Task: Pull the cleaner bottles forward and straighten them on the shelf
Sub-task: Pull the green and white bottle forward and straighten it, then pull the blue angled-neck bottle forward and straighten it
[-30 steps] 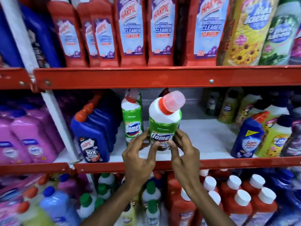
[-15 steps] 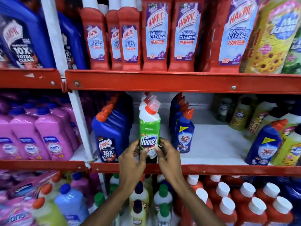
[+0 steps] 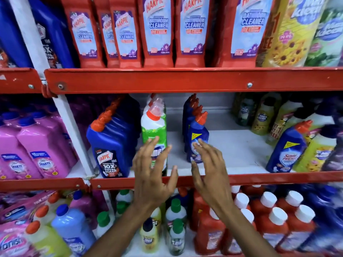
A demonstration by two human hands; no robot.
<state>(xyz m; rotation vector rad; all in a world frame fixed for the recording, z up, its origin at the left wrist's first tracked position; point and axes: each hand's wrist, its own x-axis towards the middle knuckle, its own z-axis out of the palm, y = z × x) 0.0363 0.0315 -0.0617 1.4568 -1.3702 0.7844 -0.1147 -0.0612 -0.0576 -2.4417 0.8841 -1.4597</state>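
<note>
A green and white Domex bottle [image 3: 153, 132] with a red cap stands upright at the front of the middle shelf [image 3: 241, 179], heading a row of like bottles. My left hand [image 3: 152, 175] hovers just in front of its label, fingers spread, holding nothing. My right hand [image 3: 207, 169] is open too, fingers apart, in front of a blue Sani Fresh bottle [image 3: 197, 134] that heads a row to the right. Whether the fingertips touch the bottles I cannot tell.
Blue Harpic bottles [image 3: 111, 145] stand left of the Domex row. Another blue Sani Fresh bottle [image 3: 286, 147] leans at the right beside yellow bottles [image 3: 315, 153]. White shelf floor shows between the rows. Red Harpic bottles [image 3: 157, 30] fill the shelf above; white-capped red bottles [image 3: 274, 225] sit below.
The Domex bottle went from tilted in both hands to upright on the shelf front. Both hands have let go and pulled back, fingers spread; the right hand has shifted rightward.
</note>
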